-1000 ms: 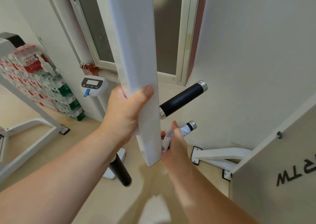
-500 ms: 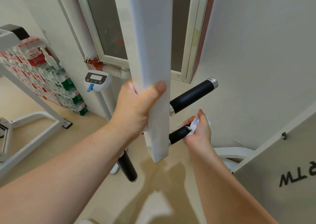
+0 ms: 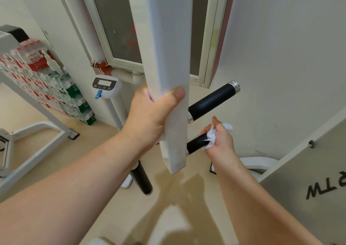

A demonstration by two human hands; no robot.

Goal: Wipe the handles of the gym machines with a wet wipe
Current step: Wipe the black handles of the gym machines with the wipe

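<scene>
A white square machine arm (image 3: 168, 57) hangs down the middle of the view. My left hand (image 3: 149, 117) grips it near its lower end. Black handles stick out of it: an upper right handle (image 3: 213, 100) with a chrome cap, a lower right handle (image 3: 195, 142), and a lower left handle (image 3: 141, 179). My right hand (image 3: 220, 142) is closed around the outer end of the lower right handle, with a crumpled white wet wipe (image 3: 211, 138) pressed between palm and handle. The handle's end cap is hidden by the hand.
A wall with a window (image 3: 119, 29) is right behind the arm. Stacked bottled-water packs (image 3: 46, 80) and a white machine frame (image 3: 37, 130) stand at the left. A small digital console (image 3: 104, 85) sits on a post. A grey panel (image 3: 309, 179) rises at the right.
My right hand with the wipe slid outward along the lower right handle, from near the arm to its far end, and now covers the end cap. My left hand kept its grip.
</scene>
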